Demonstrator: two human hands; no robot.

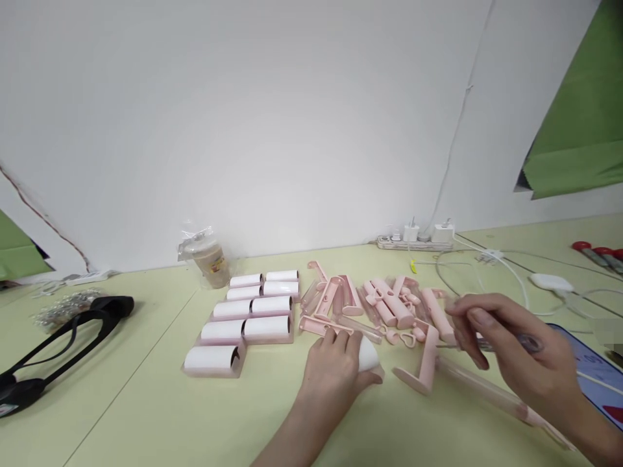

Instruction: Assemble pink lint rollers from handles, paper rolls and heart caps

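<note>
Both part-curled: L hand (335,363) w/ wht roll (368,355), R hand (511,337) w/ handle (529,344).

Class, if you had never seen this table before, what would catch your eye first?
Probably the white rolls in two columns left of centre, bright against the pale green tabletop. Next, the jumble of pink plastic parts to their right. Nearest us, the left hand grips another white roll, while the right hand is raised beyond the pink pieces.
</note>
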